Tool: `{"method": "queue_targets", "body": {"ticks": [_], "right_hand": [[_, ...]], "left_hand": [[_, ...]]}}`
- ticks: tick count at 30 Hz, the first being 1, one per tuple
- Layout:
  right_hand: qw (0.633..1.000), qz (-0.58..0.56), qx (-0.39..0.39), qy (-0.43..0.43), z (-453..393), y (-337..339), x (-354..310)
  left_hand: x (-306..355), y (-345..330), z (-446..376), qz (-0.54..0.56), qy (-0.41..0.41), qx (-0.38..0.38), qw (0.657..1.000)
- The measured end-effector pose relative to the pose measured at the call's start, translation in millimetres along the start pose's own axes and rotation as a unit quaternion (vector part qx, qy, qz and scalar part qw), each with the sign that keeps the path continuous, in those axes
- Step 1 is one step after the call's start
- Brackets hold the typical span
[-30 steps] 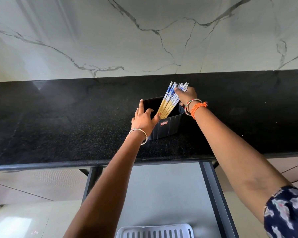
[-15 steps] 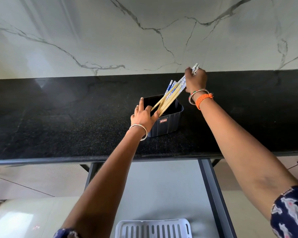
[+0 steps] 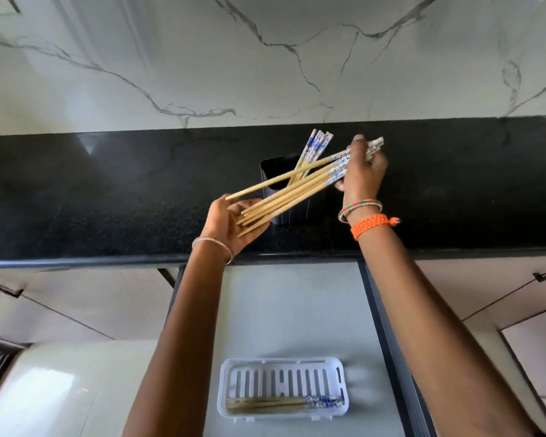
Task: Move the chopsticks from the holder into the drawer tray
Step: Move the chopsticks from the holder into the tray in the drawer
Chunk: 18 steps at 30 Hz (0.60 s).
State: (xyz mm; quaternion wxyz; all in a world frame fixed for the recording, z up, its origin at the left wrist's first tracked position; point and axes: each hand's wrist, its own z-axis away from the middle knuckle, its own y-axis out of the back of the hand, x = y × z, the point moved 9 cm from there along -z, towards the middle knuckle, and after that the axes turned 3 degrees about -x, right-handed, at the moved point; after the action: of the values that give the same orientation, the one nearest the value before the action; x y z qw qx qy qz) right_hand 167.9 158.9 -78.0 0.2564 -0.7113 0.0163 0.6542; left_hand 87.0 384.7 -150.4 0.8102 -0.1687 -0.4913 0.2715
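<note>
The held chopsticks [image 3: 293, 190] and right hand [image 3: 361, 178] hide most of the black holder [image 3: 270, 171] (its front wall especially)

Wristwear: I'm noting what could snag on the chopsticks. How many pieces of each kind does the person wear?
Thin bangle: 2, a left-wrist bangle and a right-wrist bangle
Orange woven band: 1, on the right wrist
Total: 3
</note>
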Motion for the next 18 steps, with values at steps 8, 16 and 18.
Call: {"method": "queue_targets", "body": {"ticks": [8,16,18], "right_hand": [[0.999,0.013,0.027,-0.029,58,25,33],[0.994,0.072,-0.061,-0.061,74,34,48],[0.983,0.11,-0.099,-0.106,79,38,59]], "left_hand": [[-53,20,42,0.041,0.033,0.041,0.998],[-51,38,53,-0.41,0.065,0.07,0.907],[-50,49,48,-0.431,0.017,0.132,0.892]]}}
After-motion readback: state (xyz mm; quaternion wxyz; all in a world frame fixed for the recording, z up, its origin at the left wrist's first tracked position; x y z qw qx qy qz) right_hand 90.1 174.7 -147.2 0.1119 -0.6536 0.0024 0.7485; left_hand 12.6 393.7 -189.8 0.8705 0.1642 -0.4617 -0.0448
